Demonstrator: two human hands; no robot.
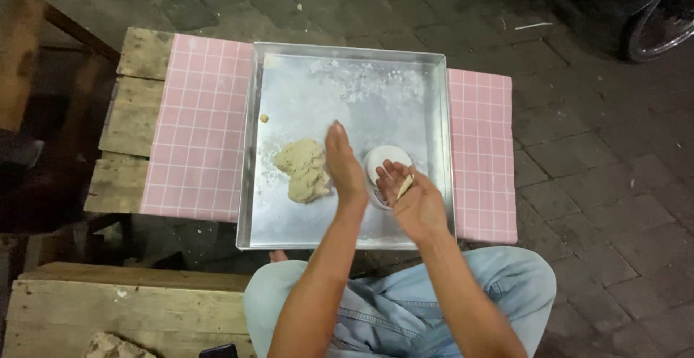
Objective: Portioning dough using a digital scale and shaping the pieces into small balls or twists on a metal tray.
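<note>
A low wooden table is seen from above, set on a paved floor. It is covered by a pink checked cloth, probably so that the tray has a clean, level base. A large square metal tray is laid on the cloth and takes up the middle; its raised rim seems meant to keep flour and dough in. Flour is dusted over the far part of the tray floor, likely against sticking. A bicycle wheel is partly seen at the top right, well apart from the work.

A lump of pale dough lies on the tray left of centre, just beside the left hand, so pieces can be taken from it easily. A small white round dish-like thing sits on the tray right of the dough, partly hidden by the right hand; what it is cannot be told. A tiny dough crumb lies by the left rim.

The left hand is held flat and on edge, fingers straight and together, nothing gripped; whether the dough is touched cannot be told. The right hand is turned palm up and loosely cupped, fingers spread open, with a small tapered roll of dough resting on the palm, not clasped.
</note>
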